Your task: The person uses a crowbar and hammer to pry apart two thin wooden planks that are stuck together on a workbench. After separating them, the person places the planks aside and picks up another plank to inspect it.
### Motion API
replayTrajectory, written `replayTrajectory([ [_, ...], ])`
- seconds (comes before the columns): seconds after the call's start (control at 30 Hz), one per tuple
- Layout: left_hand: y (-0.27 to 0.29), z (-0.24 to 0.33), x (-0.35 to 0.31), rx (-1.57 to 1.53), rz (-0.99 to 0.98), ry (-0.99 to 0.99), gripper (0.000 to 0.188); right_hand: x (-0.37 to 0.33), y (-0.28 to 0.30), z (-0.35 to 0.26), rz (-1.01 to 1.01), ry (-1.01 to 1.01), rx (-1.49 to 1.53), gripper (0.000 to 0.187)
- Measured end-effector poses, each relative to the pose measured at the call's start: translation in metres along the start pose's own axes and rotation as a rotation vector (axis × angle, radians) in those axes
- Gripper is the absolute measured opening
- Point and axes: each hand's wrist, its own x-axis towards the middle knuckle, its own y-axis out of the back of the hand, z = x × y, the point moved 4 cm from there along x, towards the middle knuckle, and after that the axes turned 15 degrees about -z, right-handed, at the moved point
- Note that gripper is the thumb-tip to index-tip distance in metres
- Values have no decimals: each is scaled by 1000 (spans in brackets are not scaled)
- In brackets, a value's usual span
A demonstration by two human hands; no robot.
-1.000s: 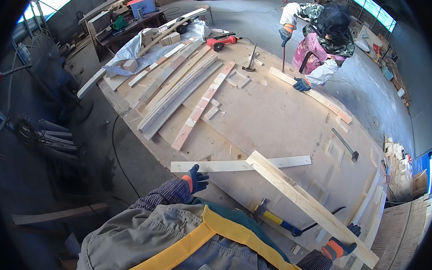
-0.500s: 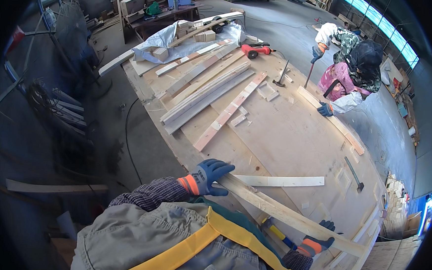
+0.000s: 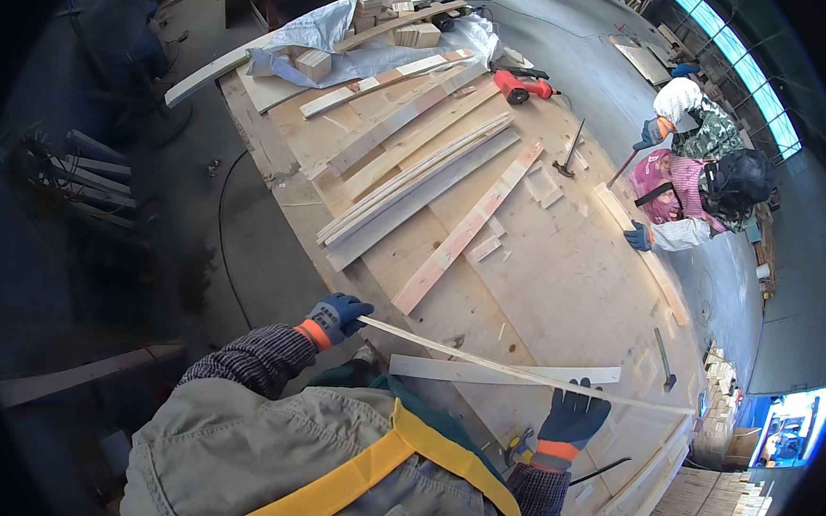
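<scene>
My left hand (image 3: 336, 318), in a blue glove with an orange cuff, is closed on the near end of a long wooden plank (image 3: 464, 355). The plank shows its narrow edge and slants across the table to the right. My right hand (image 3: 573, 421) lies against it farther along, palm flat and fingers spread, their tips reaching past the edge. Beneath the plank, a pale flat board (image 3: 425, 367) rests on the tabletop. Close to my right wrist are a yellow-and-dark tool (image 3: 519, 448), partly hidden, and a thin dark bar (image 3: 600, 470).
The plywood table (image 3: 562, 295) bears stacked strips (image 3: 417, 187), a pinkish board (image 3: 467, 228), a red power tool (image 3: 523, 87) and two hammers (image 3: 568, 154) (image 3: 665, 359). Across it, a co-worker (image 3: 698, 162) holds a bar against another board (image 3: 642, 258). A cable (image 3: 221, 237) runs along the floor.
The plank has turned from its broad face to its narrow edge. My left hand moved left with its end; my right hand moved from a grip on it to a flat, spread palm.
</scene>
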Motion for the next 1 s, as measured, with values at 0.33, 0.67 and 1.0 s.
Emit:
replayTrajectory([
  [0.33, -41, -116, -1, -383, 196, 400, 12, -30, -9, 49, 64, -446, -292, 46],
  [0.67, -107, -228, 56, -1173, 331, 802, 31, -36, -7, 81, 99, -615, -277, 36],
  [1.0, -54, -197, 91, -623, 174, 593, 39, -50, 0, 98, 6, -744, -347, 43],
])
